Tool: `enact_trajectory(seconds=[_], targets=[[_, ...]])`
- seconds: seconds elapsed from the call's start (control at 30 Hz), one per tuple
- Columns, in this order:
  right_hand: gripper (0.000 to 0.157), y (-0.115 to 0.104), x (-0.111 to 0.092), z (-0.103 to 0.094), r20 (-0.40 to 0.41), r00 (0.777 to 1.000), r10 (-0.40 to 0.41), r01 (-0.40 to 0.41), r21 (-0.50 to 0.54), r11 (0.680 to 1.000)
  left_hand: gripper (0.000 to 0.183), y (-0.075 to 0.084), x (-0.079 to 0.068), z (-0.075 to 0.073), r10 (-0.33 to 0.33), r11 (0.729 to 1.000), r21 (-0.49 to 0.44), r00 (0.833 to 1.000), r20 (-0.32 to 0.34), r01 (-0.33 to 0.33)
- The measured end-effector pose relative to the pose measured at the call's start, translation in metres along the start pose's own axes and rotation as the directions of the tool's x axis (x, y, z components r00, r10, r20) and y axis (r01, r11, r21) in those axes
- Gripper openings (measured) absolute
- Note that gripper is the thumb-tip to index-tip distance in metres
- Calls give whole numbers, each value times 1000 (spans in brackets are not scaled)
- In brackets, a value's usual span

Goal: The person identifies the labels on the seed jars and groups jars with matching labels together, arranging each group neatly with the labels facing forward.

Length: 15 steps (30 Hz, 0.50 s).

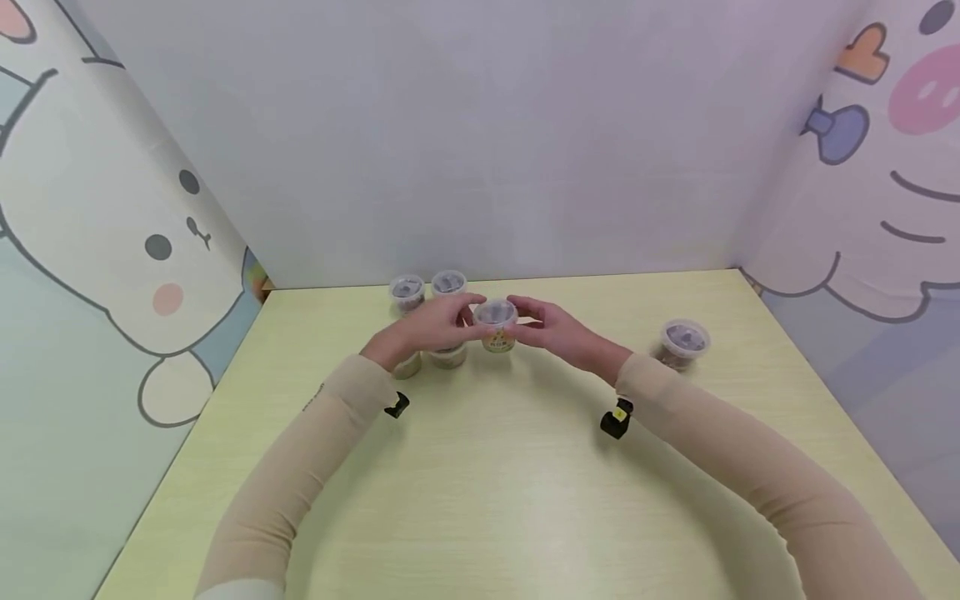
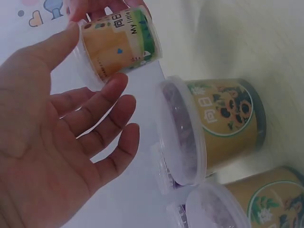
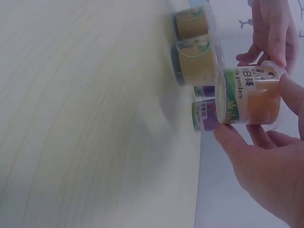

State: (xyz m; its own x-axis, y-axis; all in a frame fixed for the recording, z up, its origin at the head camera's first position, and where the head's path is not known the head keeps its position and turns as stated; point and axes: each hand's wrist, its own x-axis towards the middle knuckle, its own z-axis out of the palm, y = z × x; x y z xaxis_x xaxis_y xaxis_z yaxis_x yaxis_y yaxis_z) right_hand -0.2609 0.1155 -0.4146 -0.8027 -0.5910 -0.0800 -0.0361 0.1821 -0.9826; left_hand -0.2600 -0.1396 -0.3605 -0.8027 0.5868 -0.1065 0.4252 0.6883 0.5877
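Note:
Both hands hold a small clear plastic cup (image 1: 498,340) with a lid, lifted above the table. Its orange, white and green label (image 2: 121,45) reads "My little" in the left wrist view. My left hand (image 1: 438,323) has its thumb and fingertips at the cup's left side, near the lid. From the other side, my right hand (image 1: 558,332) grips the cup between thumb and fingers; the right wrist view shows this cup (image 3: 251,95) sideways. Two lidded cups with tan labels, one nearer (image 2: 213,128), stand beside and below my left hand.
Two more lidded cups, the left one (image 1: 407,288) and the right one (image 1: 449,282), stand at the back; purple labels (image 3: 205,115) show in the right wrist view. Another cup (image 1: 682,343) stands alone beyond my right forearm. Fabric walls (image 1: 480,150) border the pale wooden table (image 1: 480,492).

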Motion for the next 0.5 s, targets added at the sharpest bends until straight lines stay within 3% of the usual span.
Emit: enact_trajectory(seconds=[0.5], targets=[[77,18,9,5,45,999,8,-11,60,998,68,-12,10,9,67,972,228,998,-9,-63]])
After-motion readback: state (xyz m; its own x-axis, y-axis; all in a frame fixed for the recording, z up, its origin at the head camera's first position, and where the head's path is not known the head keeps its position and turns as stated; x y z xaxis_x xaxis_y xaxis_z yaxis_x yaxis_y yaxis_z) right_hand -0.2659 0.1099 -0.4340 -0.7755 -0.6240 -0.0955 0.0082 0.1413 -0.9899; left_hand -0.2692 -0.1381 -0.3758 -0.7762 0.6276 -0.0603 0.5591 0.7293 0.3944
